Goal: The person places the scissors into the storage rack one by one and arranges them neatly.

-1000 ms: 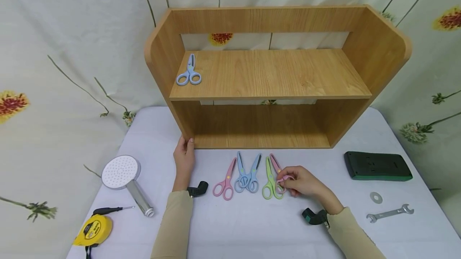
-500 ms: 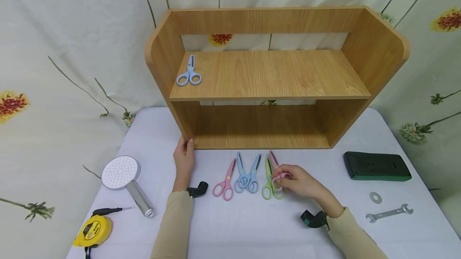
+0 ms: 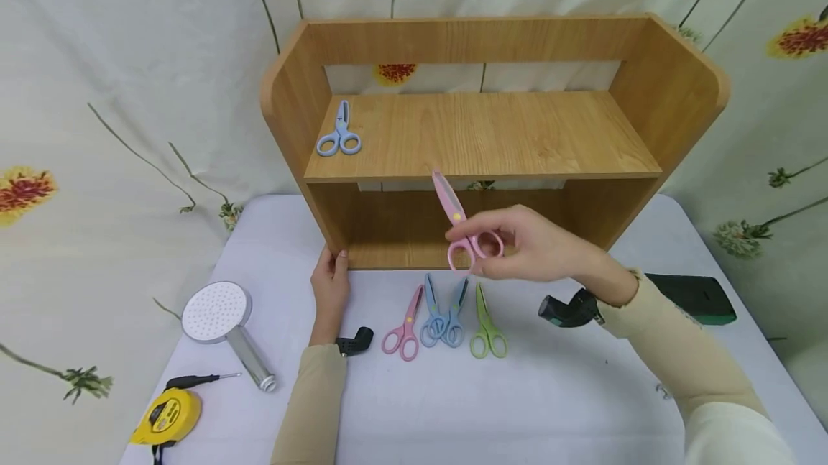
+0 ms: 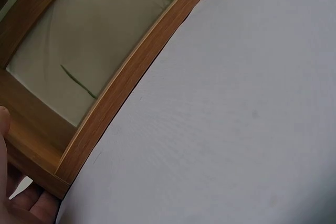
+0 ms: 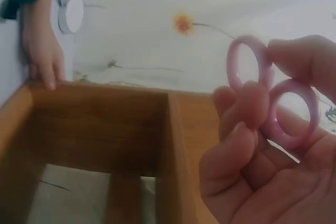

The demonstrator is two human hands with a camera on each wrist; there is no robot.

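Observation:
My right hand pinches a pair of pink scissors by the ring handles, in front of the wooden shelf. The blades point up and away. In the right wrist view the thumb presses against the pink handles, with fingers curled on the other side. My left hand grips the shelf's lower left corner, thumb inside and fingers round the side panel. On the table below lie a second pair of pink scissors, two overlapping blue scissors and green scissors. Another blue pair lies on the upper board, at left.
At the left of the white-covered table are a shower head, a screwdriver and a yellow tape measure. Partly behind the right forearm is a dark green-edged power strip. A wrench is mostly hidden under the sleeve.
My right hand has lifted the pink scissors off the table beside the green pair and carried them up and leftward before the shelf. The left hand has stayed at the corner.

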